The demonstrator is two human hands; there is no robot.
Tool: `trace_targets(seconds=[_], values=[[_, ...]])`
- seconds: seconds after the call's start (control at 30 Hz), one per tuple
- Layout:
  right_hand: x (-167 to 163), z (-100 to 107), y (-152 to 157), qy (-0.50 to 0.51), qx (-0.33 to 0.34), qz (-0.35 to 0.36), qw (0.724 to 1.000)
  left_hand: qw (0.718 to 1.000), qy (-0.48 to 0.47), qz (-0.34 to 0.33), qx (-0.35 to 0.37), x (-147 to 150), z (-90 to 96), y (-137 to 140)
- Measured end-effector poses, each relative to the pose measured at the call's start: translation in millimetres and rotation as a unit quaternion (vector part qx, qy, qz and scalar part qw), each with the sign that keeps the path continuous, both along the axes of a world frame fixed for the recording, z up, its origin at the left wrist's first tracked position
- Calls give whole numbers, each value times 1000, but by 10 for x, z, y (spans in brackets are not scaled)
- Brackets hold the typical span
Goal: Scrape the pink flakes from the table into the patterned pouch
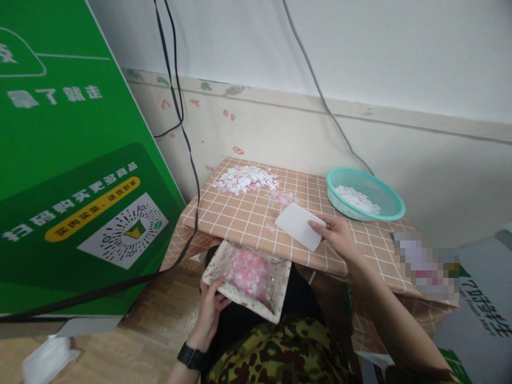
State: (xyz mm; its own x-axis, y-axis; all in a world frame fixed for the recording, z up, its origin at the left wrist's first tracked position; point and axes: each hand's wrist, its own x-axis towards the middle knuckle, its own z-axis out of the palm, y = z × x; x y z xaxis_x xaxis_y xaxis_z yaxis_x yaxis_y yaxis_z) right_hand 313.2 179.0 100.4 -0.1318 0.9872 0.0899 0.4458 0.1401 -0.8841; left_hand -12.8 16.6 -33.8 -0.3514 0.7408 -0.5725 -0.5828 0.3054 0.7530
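My left hand (211,303) grips the near left edge of a speckled cream tray (276,304), held below the table's front edge over my lap. In the tray lies a heap of small pink and clear pieces (250,272), too fine to name. A white rectangular card (298,226) is pinched at its right end between the thumb and fingers of my right hand (334,232), just over the tabletop. Beyond the card, a thin scatter of pink pieces (284,198) lies on the checked cloth.
A pile of small white pieces (246,178) lies at the table's back left. At the back right stands a turquoise basket (394,205) with white pieces inside. Left is a green panel (60,160), with a black strap (190,144) hanging before it. A grey box (480,298) stands right.
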Motion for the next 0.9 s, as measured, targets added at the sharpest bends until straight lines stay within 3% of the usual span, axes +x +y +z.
trace_targets(seconds=[0.1,0.27,0.33,0.6,0.7,0.9], values=[[-68,23,-42,4,-10,10,1000,1000,3,8,4,3,23,-9],[-180,138,-169,-25,-38,113,993,1000,8,7,-13,-18,70,-31],[-187,171,-174,-20,-34,121,992,1000,4,3,-16,-29,95,-38],[-217,45,29,67,-45,-31,996,1000,7,5,-22,-50,157,-12],[-191,9,159,79,-10,-70,994,1000,14,3,-20,-55,148,-5],[-166,11,563,-53,97,-70,991,1000,11,-1,-24,-57,87,17]])
